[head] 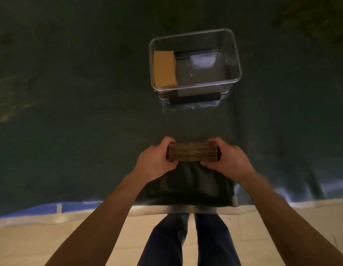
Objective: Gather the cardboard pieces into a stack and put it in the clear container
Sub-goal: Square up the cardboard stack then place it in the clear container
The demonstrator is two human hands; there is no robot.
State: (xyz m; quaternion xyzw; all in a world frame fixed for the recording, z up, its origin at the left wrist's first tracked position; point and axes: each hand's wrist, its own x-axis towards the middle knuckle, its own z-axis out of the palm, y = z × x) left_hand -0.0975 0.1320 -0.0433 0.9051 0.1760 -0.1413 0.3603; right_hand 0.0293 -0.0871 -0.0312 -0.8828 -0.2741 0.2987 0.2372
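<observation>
Squeezing the cardboard stack (193, 152) endwise, left hand (155, 160) and right hand (229, 159) keep edges aligned for the clear container (236, 54).

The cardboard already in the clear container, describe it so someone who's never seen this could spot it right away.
On the dark green sheet stands a clear container, open-topped, beyond the hands. Against its left wall lies a tan cardboard piece, flat face up. The cardboard stack gripped between the left hand and right hand shows only dark edges.
</observation>
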